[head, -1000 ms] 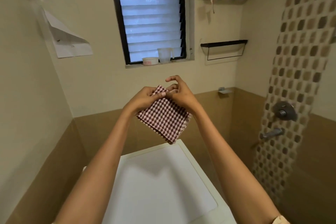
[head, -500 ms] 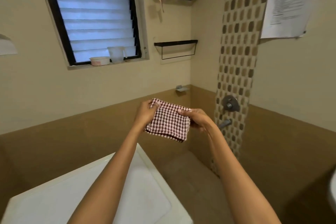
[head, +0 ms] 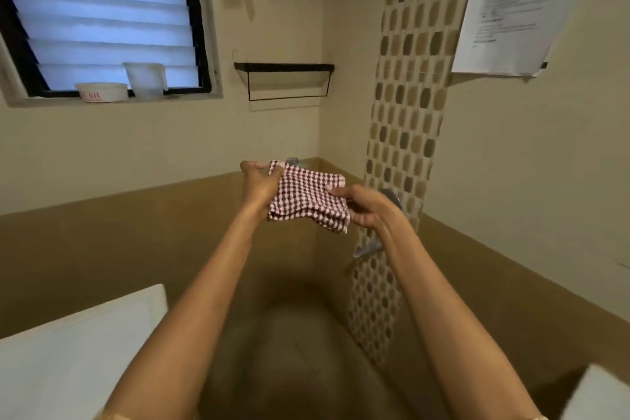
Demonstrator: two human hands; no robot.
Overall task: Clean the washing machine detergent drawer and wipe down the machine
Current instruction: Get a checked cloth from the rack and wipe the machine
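A folded red-and-white checked cloth [head: 308, 199] is held in the air in front of me, over the brown floor near the room's corner. My left hand [head: 259, 188] grips its left edge, and my right hand [head: 366, 206] pinches its right edge with thumb on top. The white top of the washing machine [head: 78, 348] shows at the lower left, below and to the left of my left arm. The detergent drawer is out of view.
A wall tap [head: 366, 247] and round valve sit on the mosaic tile strip [head: 405, 119] just behind my right hand. Two black wall shelves [head: 283, 66] hang above. A tub [head: 102, 91] and a cup [head: 145, 78] stand on the window sill. A paper sheet [head: 511, 7] hangs upper right.
My view has swung to the right, so the washing machine slid to the lower left. Both hands carried the cloth toward the tap corner and lowered it, still holding both edges.
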